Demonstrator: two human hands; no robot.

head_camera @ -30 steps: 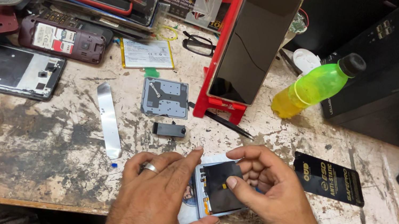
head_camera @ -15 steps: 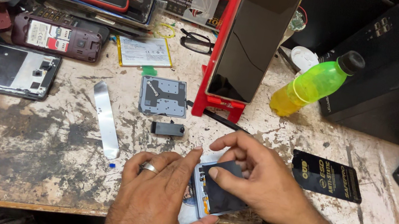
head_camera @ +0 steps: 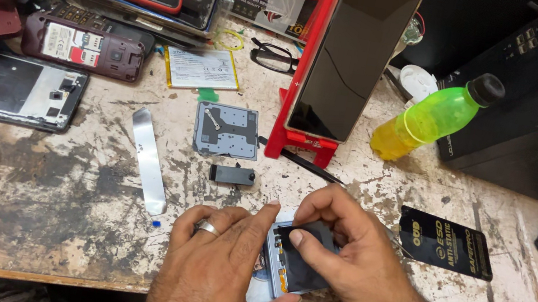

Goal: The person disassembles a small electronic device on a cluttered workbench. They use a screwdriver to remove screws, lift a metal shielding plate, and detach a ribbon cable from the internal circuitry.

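At the near edge of the stained workbench (head_camera: 20, 204), both hands close on an opened phone (head_camera: 289, 267) whose back is off, its pale frame and dark inner parts showing. The left hand (head_camera: 220, 267), a ring on one finger, grips the phone from its left side and underneath, fingertips curled over the frame's top edge. The right hand (head_camera: 353, 260) lies over the phone's right half, thumb pressed on the dark panel inside and fingers arched over the top. Just beyond the hands sit a small black part (head_camera: 232, 175) and a grey plate (head_camera: 227, 131); a metal strip (head_camera: 149, 160) lies to the left. A second phone (head_camera: 354, 52) leans upright on a red stand (head_camera: 300, 141), with a green bottle (head_camera: 434, 120) to its right and a black card (head_camera: 446, 243) beside the right wrist.
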